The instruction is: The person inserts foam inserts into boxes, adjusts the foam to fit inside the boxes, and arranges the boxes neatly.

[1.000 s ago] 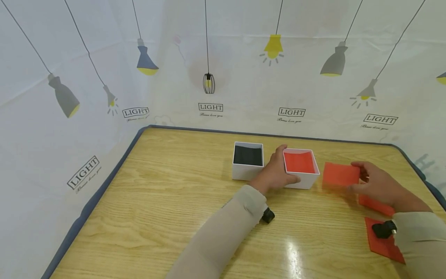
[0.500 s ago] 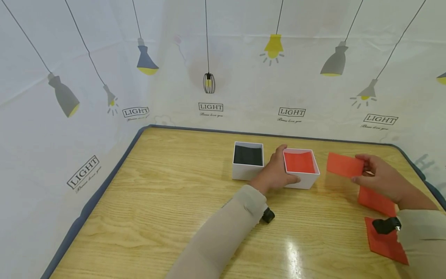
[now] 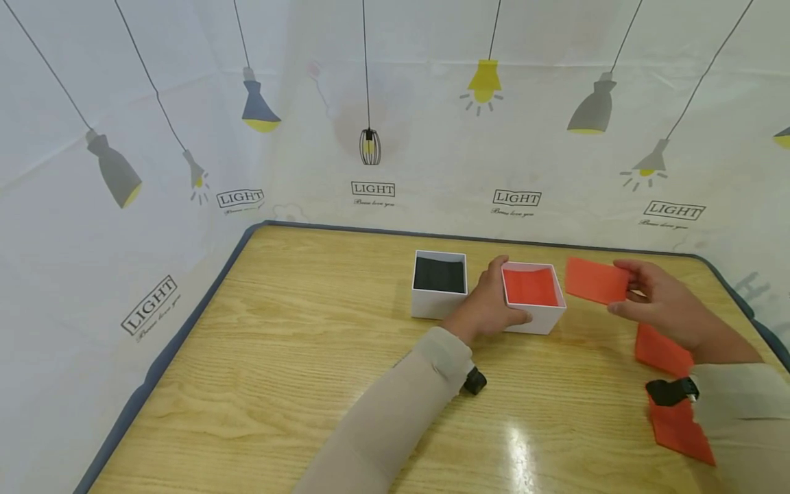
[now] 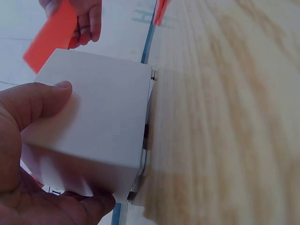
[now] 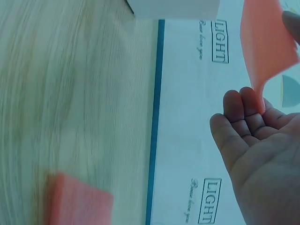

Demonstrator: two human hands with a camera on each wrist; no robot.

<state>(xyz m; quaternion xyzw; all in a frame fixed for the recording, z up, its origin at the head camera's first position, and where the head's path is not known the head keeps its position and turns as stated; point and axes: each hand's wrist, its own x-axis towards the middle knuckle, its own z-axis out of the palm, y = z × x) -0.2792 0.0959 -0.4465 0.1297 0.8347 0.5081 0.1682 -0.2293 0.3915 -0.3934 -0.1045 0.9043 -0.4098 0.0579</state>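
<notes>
My left hand (image 3: 484, 309) grips a white open-topped box (image 3: 535, 321) from its left side, thumb on the near wall and fingers round the far one. Folded red cloth (image 3: 531, 287) lies inside it. In the left wrist view the thumb presses flat on the box (image 4: 105, 103). To the right of the box, my right hand (image 3: 663, 302) pinches a folded red cloth (image 3: 592, 280) by its right edge, raised over the table. The right wrist view shows this cloth (image 5: 265, 42) between thumb and fingers, its fold by the fingertips.
A second white box (image 3: 438, 305) with black cloth (image 3: 439, 274) inside stands left of my left hand. Two more red cloths (image 3: 663, 350) lie on the wooden table (image 3: 296, 370) under my right arm. A lamp-print curtain (image 3: 426, 137) hangs behind.
My right hand has lifted the red cloth and then moved left, bringing it close beside the box. My left hand and both boxes have stayed in place.
</notes>
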